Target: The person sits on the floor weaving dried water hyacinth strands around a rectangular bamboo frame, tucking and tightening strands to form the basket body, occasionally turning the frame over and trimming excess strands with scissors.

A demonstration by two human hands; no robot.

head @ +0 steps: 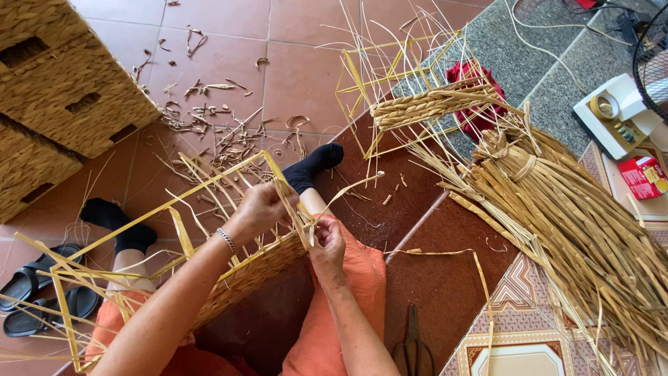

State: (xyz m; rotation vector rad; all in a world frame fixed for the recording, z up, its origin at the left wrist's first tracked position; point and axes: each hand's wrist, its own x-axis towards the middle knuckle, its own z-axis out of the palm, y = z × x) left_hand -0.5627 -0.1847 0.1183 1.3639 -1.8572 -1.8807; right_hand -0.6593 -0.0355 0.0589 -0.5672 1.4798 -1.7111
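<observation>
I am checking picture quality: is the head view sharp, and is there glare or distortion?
Head view: even daylight, soft shadows, no strong glare; left hand and right hand on the half-woven basket look sharp; wide-lens bending shows at the edges.

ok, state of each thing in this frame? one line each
left hand: gripping the yellow frame's upright strips
right hand: pinching a straw strand at the weave
basket in hand: partly woven, tilted across the lap
second basket: partly woven, on the floor, untouched
straw bundle: tied at its top, fanned out
scissors: closed, lying on the mat
tape roll: lying flat on a white box
sandals: off, beside the foot
</observation>
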